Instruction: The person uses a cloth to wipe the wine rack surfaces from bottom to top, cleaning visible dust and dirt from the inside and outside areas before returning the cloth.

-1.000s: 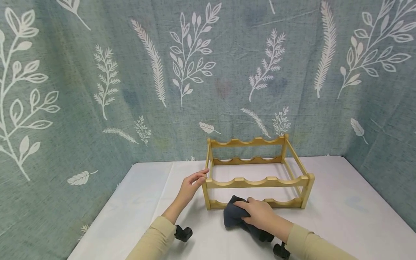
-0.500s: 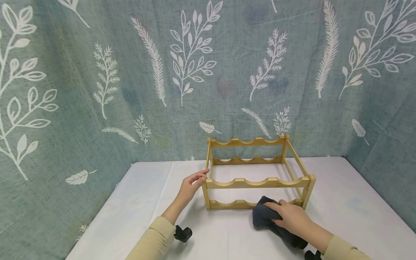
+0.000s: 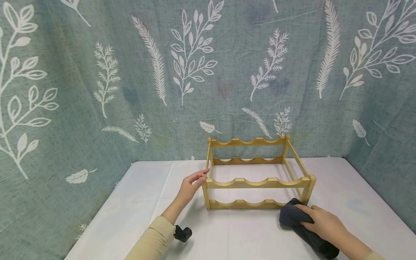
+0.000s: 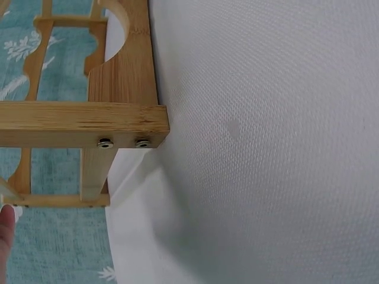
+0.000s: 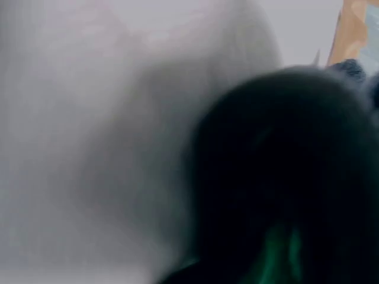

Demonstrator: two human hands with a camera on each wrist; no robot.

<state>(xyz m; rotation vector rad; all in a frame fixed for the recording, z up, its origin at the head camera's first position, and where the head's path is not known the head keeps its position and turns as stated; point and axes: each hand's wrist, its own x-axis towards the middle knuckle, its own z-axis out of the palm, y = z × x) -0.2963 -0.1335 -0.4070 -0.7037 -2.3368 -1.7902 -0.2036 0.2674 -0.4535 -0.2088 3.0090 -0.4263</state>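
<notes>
A light wooden wine rack (image 3: 256, 183) with scalloped bars stands on the white-covered table. My left hand (image 3: 191, 183) is at its top left front corner, fingers over the side rail and thumb by the post, holding it there. In the left wrist view the rack's end (image 4: 83, 124) shows bolt heads, with one fingertip (image 4: 6, 228) at the edge. My right hand (image 3: 325, 222) grips a bunched dark grey cloth (image 3: 294, 215) against the lower front bar near the right post. The cloth (image 5: 284, 165) hangs back under the wrist and fills much of the right wrist view, dark and blurred.
The white tabletop (image 3: 234, 238) spreads before and around the rack. A blue-green curtain (image 3: 224, 72) with white leaf prints closes off the back and sides. A black wrist camera (image 3: 183, 234) sits under the left forearm.
My right hand has slid the cloth rightward along the rack's lower front bar, from left of the middle to the right post. The left hand and the rack stay in place.
</notes>
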